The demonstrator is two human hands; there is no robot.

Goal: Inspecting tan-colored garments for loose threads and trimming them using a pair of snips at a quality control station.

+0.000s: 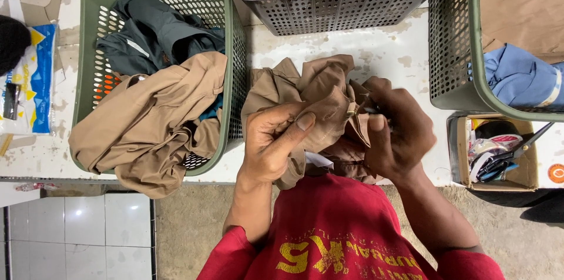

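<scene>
A crumpled tan garment (pixel 317 89) is bunched over the white worktable (pixel 382 51) in front of me. My left hand (pixel 271 142) grips a fold of it, thumb pressed on the cloth. At the garment's right side, my right hand (pixel 396 130) is closed around more of the fabric, pinching near a small metal piece; what the fingers hold there is partly hidden. A white tag shows under the cloth, between both hands.
A green basket (pixel 232 39) at left holds dark green and tan clothes spilling over its rim. A brown basket (pixel 341 4) stands at the back, another green basket (pixel 455 45) with blue cloth at right. A small cardboard box (pixel 464 157) holds scissors.
</scene>
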